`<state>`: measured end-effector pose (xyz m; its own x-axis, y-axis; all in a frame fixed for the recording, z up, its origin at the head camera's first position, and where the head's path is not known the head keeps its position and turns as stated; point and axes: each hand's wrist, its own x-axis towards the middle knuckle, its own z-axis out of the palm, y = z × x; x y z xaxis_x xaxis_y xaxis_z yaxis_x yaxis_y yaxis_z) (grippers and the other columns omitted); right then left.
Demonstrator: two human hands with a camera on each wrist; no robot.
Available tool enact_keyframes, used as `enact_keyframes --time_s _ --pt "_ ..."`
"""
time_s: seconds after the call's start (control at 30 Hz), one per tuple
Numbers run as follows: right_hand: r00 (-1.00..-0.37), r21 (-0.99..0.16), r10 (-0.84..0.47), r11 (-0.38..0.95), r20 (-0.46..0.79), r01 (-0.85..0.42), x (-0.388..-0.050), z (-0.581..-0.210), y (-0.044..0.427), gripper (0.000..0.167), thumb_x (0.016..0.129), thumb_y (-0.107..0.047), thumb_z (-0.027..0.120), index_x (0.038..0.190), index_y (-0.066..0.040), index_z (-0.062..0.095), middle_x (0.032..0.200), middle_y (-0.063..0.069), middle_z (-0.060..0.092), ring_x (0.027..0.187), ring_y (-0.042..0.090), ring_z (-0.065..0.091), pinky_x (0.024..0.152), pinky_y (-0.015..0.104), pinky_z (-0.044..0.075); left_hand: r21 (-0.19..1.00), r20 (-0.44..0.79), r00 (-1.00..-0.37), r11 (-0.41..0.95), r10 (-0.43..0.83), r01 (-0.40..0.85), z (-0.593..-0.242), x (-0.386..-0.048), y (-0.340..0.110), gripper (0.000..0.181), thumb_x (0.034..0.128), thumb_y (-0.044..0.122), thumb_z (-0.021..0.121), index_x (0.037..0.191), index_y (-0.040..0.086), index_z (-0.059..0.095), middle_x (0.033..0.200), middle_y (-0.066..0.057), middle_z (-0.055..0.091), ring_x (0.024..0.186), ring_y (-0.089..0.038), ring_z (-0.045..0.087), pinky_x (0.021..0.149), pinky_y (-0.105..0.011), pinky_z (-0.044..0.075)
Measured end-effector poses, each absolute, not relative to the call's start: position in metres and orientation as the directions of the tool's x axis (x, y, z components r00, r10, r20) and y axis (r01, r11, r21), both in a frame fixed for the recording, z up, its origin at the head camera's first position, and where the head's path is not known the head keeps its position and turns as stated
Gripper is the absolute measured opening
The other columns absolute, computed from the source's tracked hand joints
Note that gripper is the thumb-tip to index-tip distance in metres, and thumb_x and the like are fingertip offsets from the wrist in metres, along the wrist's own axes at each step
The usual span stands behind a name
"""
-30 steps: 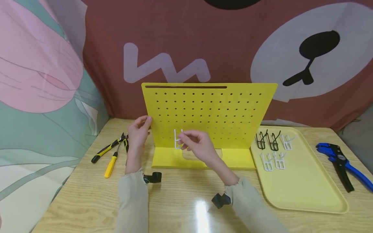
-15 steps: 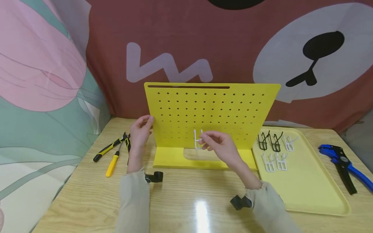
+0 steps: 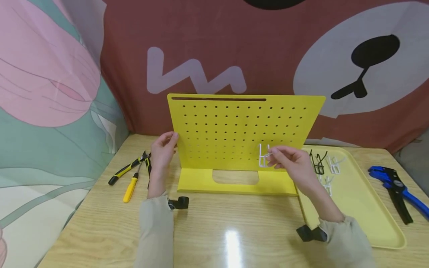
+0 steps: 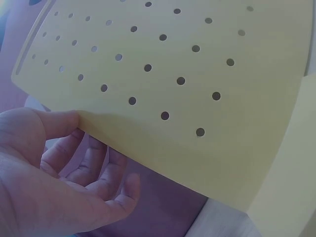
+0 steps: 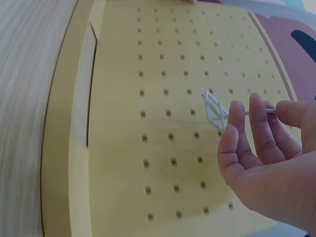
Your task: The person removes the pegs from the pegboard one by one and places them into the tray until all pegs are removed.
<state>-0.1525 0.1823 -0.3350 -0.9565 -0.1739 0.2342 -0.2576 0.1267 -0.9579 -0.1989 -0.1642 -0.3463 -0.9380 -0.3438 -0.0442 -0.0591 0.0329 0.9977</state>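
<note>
A yellow pegboard (image 3: 221,163) stands upright on its base with a cut-out opening, its rows of holes facing me. My left hand (image 3: 163,150) grips its left edge; in the left wrist view the thumb lies on the front and the bent fingers (image 4: 94,158) reach behind. With thumb and fingers my right hand (image 3: 295,167) pinches a white wire pegboard hook (image 3: 260,158). That hook is in front of the board's lower right part, its frame upright. In the right wrist view the hook (image 5: 209,109) points at the holes; whether it touches the board, I cannot tell.
To the right is a yellow tray (image 3: 355,212) with a black hook (image 3: 317,170) and white hooks (image 3: 335,169), partly covered by my right hand. Blue-and-black wire strippers (image 3: 393,186) lie beyond it. Pliers (image 3: 125,171) and a yellow-handled screwdriver (image 3: 130,190) lie at left.
My right hand has carried the white hook rightward along the board's front, from its left part to its right part, and slightly up. The left hand keeps its grip on the edge.
</note>
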Motion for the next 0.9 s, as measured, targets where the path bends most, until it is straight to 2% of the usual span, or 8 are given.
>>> enact_keyframes --time_s 0.03,0.2,0.27,0.4,0.57,0.8,0.9 --pt "-0.955 -0.955 -0.171 0.127 0.244 -0.267 -0.152 -0.334 0.188 0.016 0.098 -0.016 0.057 0.102 -0.006 0.069 0.084 -0.001 0.071 0.075 0.012 0.067 0.065 0.022 0.053 0.998 -0.044 -0.938 0.032 -0.343 -0.059 -0.346 -0.199 -0.164 0.035 0.0956 0.031 0.06 0.122 0.008 0.063 0.115 -0.004 0.06 0.096 -0.016 0.057 0.081 -0.029 0.045" --pt "-0.952 -0.944 -0.154 0.16 0.265 -0.289 -0.15 -0.332 0.213 0.022 0.098 -0.014 0.057 0.105 0.005 0.065 0.085 0.0 0.071 0.074 0.011 0.067 0.064 0.02 0.052 0.998 -0.041 -0.941 0.031 -0.337 -0.055 -0.347 -0.199 -0.165 0.035 0.0961 0.031 0.059 0.122 0.007 0.063 0.117 -0.006 0.06 0.098 -0.019 0.057 0.084 -0.034 0.045" --pt "-0.953 -0.941 -0.148 0.178 0.262 -0.287 -0.149 -0.332 0.223 0.023 0.098 -0.014 0.056 0.106 0.006 0.064 0.085 0.0 0.071 0.075 0.011 0.066 0.063 0.02 0.052 0.998 -0.041 -0.94 0.027 -0.338 -0.054 -0.347 -0.199 -0.164 0.035 0.096 0.03 0.06 0.122 0.007 0.063 0.117 -0.007 0.06 0.098 -0.019 0.057 0.087 -0.036 0.045" --pt "-0.954 -0.928 -0.139 0.232 0.267 -0.293 -0.146 -0.332 0.245 0.021 0.098 -0.013 0.055 0.107 0.002 0.065 0.085 -0.003 0.071 0.075 0.008 0.066 0.063 0.017 0.051 0.998 -0.045 -0.94 0.017 -0.339 -0.054 -0.345 -0.198 -0.164 0.033 0.0959 0.029 0.06 0.121 0.007 0.063 0.117 -0.006 0.06 0.098 -0.019 0.057 0.091 -0.042 0.044" --pt "-0.96 -0.912 -0.1 0.301 0.26 -0.278 -0.145 -0.332 0.276 0.019 0.099 -0.014 0.053 0.11 -0.007 0.067 0.087 -0.008 0.071 0.076 0.004 0.066 0.065 0.016 0.051 0.998 -0.042 -0.938 0.021 -0.345 -0.053 -0.345 -0.198 -0.164 0.033 0.0958 0.03 0.06 0.12 0.008 0.063 0.118 -0.006 0.06 0.099 -0.019 0.057 0.089 -0.04 0.044" --pt "-0.98 -0.974 -0.014 0.111 0.197 -0.197 -0.138 -0.34 0.32 0.018 0.098 -0.013 0.054 0.107 -0.011 0.07 0.087 -0.003 0.072 0.077 0.006 0.068 0.066 0.015 0.051 0.998 -0.045 -0.94 0.027 -0.338 -0.057 -0.345 -0.198 -0.163 0.033 0.0961 0.03 0.06 0.121 0.008 0.063 0.118 -0.006 0.06 0.099 -0.019 0.057 0.09 -0.04 0.044" --pt "-0.982 -0.97 0.008 0.158 0.19 -0.186 -0.137 -0.347 0.336 0.018 0.099 -0.012 0.053 0.107 -0.013 0.07 0.086 -0.005 0.072 0.077 0.004 0.067 0.065 0.015 0.051 0.998 -0.05 -0.939 0.024 -0.339 -0.062 -0.345 -0.198 -0.163 0.034 0.0961 0.031 0.06 0.121 0.008 0.063 0.118 -0.006 0.059 0.099 -0.019 0.057 0.09 -0.039 0.044"
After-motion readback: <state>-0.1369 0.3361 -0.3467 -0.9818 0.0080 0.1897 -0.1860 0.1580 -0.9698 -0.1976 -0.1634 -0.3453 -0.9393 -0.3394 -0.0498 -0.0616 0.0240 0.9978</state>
